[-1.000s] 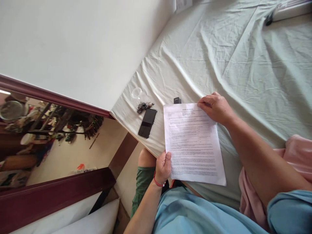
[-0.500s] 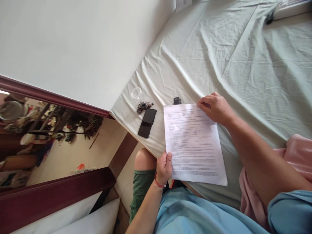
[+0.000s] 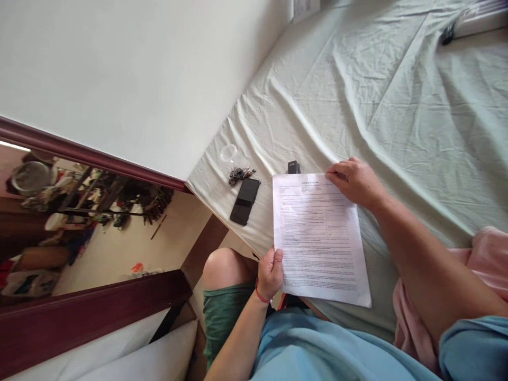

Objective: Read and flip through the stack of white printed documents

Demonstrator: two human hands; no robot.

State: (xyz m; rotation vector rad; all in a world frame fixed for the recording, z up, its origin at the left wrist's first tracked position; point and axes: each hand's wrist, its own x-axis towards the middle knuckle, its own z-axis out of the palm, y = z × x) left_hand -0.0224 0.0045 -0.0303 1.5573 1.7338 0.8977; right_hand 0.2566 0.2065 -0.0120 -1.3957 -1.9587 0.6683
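A printed sheet of paper (image 3: 317, 243) is held in front of me over the bed, its text facing up; whether more sheets lie beneath it I cannot tell. My left hand (image 3: 270, 272) grips its lower left edge, the thumb on top. At the upper right corner my right hand (image 3: 355, 180) pinches the paper between thumb and fingers. Just past the top edge a small black object (image 3: 293, 167) shows, partly covered by the sheet. To the left lie a black phone (image 3: 245, 201) and a tangle of dark cords or keys (image 3: 240, 175).
A clear plastic lid or cup (image 3: 229, 153) sits near the wall (image 3: 119, 79). Pale green cloth (image 3: 381, 106) covers the bed, with folds. Pink fabric (image 3: 413, 312) lies at my right. A white object with a black end (image 3: 476, 24) rests at the far right.
The view has shifted slightly, so the bed and its things appear a little further right. My left knee has moved outward to the left. Both hands keep their hold on the paper.
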